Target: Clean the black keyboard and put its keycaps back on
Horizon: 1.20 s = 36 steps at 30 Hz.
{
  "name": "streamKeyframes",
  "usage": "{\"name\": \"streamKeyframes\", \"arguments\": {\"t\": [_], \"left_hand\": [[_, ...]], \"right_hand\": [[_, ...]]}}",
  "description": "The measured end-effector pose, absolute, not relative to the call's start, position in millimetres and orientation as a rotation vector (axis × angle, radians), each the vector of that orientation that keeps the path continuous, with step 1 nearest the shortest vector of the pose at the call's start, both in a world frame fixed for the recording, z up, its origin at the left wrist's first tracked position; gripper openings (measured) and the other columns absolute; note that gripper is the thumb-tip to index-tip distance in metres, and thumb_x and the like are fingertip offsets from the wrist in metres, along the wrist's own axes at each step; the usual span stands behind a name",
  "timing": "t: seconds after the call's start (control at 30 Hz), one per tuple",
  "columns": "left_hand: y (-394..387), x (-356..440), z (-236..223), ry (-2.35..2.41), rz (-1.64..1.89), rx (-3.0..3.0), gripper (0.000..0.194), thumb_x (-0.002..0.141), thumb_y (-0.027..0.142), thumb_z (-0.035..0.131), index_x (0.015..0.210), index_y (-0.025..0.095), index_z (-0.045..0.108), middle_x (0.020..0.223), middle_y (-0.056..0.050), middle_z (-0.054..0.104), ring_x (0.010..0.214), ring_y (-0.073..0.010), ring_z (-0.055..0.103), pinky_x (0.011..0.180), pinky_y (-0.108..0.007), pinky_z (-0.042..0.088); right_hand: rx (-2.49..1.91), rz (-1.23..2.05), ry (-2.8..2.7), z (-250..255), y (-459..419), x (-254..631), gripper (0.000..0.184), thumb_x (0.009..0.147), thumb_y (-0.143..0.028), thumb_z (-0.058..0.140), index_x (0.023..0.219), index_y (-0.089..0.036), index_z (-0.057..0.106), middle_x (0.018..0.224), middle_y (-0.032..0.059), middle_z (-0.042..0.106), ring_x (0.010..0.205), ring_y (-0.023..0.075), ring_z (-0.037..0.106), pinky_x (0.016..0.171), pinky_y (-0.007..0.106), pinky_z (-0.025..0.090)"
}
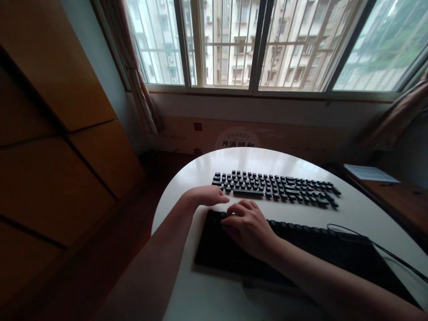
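Note:
A black keyboard (pixel 301 254) lies on the white round table (pixel 227 303), with a row of raised keys along its back edge. My right hand (pixel 247 223) is over its back left corner, fingers bent down and pinched at the key row; what they hold is hidden. Beyond the keyboard, many loose black keycaps (pixel 277 185) stand in rows on the tabletop. At their left end is my left hand (pixel 209 195), bent at the wrist, its thumb stretched toward my right hand. Its other fingers are mostly hidden, and I see nothing held in it.
A black cable (pixel 388 249) runs off the table's right side. Right of the table stands a brown wooden surface (pixel 401 196) with a sheet of paper (pixel 371 173) on it. Wooden cabinets (pixel 83 178) are at left, and a barred window (pixel 257 44) is ahead.

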State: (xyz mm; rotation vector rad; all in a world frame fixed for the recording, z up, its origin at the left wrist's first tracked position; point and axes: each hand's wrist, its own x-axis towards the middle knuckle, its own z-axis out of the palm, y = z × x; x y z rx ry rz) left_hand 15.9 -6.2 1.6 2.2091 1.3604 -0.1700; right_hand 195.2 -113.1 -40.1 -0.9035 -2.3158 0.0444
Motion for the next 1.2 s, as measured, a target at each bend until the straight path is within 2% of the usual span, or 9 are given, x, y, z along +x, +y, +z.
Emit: {"name": "streamKeyframes", "arguments": {"t": [0.13, 0.4, 0.57, 0.8, 1.2], "left_hand": [[-4.0, 15.7, -1.9, 1.367, -0.229, 2.170, 0.042, 0.086, 0.050, 0.052, 0.060, 0.018, 0.056, 0.061, 0.000, 0.054, 0.058, -0.0144, 0.044, 0.059, -0.029, 0.035], [-1.3, 15.1, -7.1, 1.354, -0.287, 2.109, 0.041, 0.084, 0.053, 0.053, 0.064, 0.018, 0.057, 0.059, 0.000, 0.052, 0.054, -0.0147, 0.045, 0.053, -0.028, 0.035], [-0.8, 14.6, -7.7, 1.335, -0.283, 2.102, 0.042, 0.085, 0.054, 0.052, 0.063, 0.018, 0.056, 0.057, 0.001, 0.050, 0.053, -0.0139, 0.043, 0.053, -0.027, 0.034], [0.0, 13.9, -11.7, 1.321, -0.256, 2.097, 0.044, 0.082, 0.056, 0.055, 0.060, 0.018, 0.053, 0.057, 0.001, 0.050, 0.053, -0.0133, 0.042, 0.052, -0.027, 0.033], [-1.8, 14.6, -8.0, 1.326, -0.267, 2.058, 0.047, 0.080, 0.063, 0.058, 0.063, 0.019, 0.055, 0.054, 0.001, 0.048, 0.050, -0.0134, 0.041, 0.049, -0.028, 0.033]], "right_hand": [[-0.925, 0.056, -2.335, -42.3, -109.9, 198.3, 0.012, 0.087, -0.022, 0.074, 0.098, -0.027, 0.078, 0.097, 0.0032, 0.075, 0.092, 0.0235, 0.058, 0.084, 0.039, 0.039], [-0.858, 0.115, -2.308, -42.5, -108.1, 196.3, 0.010, 0.086, -0.018, 0.073, 0.092, -0.025, 0.076, 0.096, 0.0015, 0.077, 0.089, 0.0221, 0.059, 0.085, 0.039, 0.039], [-0.781, 0.088, -2.349, -42.7, -108.8, 196.3, 0.011, 0.091, -0.016, 0.066, 0.090, -0.023, 0.074, 0.093, 0.0019, 0.077, 0.087, 0.0209, 0.057, 0.083, 0.038, 0.040], [-0.764, 0.085, -2.360, -43.8, -106.8, 195.0, 0.013, 0.089, -0.014, 0.065, 0.085, -0.023, 0.074, 0.090, 0.0010, 0.076, 0.082, 0.0199, 0.056, 0.082, 0.036, 0.040], [-0.747, 0.062, -2.367, -45.5, -108.0, 195.8, 0.011, 0.093, -0.018, 0.064, 0.092, -0.023, 0.074, 0.094, 0.0019, 0.077, 0.082, 0.0201, 0.057, 0.081, 0.036, 0.040]]}}
